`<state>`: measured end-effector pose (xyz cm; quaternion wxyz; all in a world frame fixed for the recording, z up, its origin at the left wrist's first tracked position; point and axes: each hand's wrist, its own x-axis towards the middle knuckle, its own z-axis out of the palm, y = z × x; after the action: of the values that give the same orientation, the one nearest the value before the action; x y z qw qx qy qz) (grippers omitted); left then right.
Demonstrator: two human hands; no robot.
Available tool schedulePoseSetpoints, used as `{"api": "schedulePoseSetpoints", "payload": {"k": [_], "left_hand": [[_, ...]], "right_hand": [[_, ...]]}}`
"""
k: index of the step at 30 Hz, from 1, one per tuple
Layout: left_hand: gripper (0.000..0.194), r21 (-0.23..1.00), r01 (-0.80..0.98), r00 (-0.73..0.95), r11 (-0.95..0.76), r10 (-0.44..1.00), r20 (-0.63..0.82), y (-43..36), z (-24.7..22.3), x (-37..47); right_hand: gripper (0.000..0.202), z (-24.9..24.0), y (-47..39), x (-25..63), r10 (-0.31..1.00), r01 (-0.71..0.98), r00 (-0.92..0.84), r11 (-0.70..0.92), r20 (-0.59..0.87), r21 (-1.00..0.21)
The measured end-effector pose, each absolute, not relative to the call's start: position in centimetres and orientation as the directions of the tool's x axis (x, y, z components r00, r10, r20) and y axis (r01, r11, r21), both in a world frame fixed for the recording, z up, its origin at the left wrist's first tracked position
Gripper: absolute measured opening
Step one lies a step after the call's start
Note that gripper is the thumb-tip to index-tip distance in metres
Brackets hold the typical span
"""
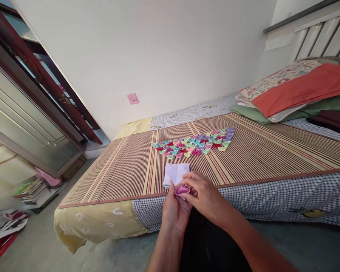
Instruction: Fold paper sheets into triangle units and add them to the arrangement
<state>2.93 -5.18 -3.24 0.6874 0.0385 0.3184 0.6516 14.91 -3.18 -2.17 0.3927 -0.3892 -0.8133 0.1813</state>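
Head view: we had both hands on one pink folded paper [182,190], low center, at the near edge of the bed. Left hand [172,217] was cupped palm up beneath it, thumb against its left side. Right hand [206,194] pinched it from the right, fingers curled. Folds stood up around a hollow middle; finer creases were too small for us to read.

Just beyond our fingers we had the paper stack [175,173], lilac sheet on top, lying flat on the striped mat [124,162]. Its near edge sat close to the mat's brown border, right fingertips by its near right corner. A strip of mat separated it from the folded paper boats [197,145], multicolored, packed in slanted rows.

Side room for us: mat ran well out left and right of the boats, and a band of it lay behind them. Past the far border, patterned sheet [178,115], then white wall [172,56]. Right far side was bounded by pillows [297,88]. On our side, checked cloth [272,196] and yellow cloth [102,219] hung over the bed edge, above gray floor [116,255].
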Motion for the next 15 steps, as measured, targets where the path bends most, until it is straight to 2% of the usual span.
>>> {"api": "schedulePoseSetpoints", "payload": {"k": [3,8,15], "left_hand": [[0.052,0.508,-0.853,-0.09,0.12,0.925,-0.369,-5.1,-3.5,2.2],[0.053,0.554,-0.831,-0.171,0.044,0.928,-0.331,-5.2,-3.8,2.1],[0.051,0.605,-0.797,-0.231,0.0,0.924,-0.305,-5.7,-4.0,3.2]], "right_hand": [[0.018,-1.4,-2.9,16.2,0.804,0.429,-0.302,0.594,0.512,-0.68],[0.012,-1.4,-3.4,15.8,0.882,0.526,-0.253,0.471,0.398,-0.708],[0.015,-2.4,-3.8,13.3,0.893,0.682,-0.205,0.424,0.402,-0.595]]}}
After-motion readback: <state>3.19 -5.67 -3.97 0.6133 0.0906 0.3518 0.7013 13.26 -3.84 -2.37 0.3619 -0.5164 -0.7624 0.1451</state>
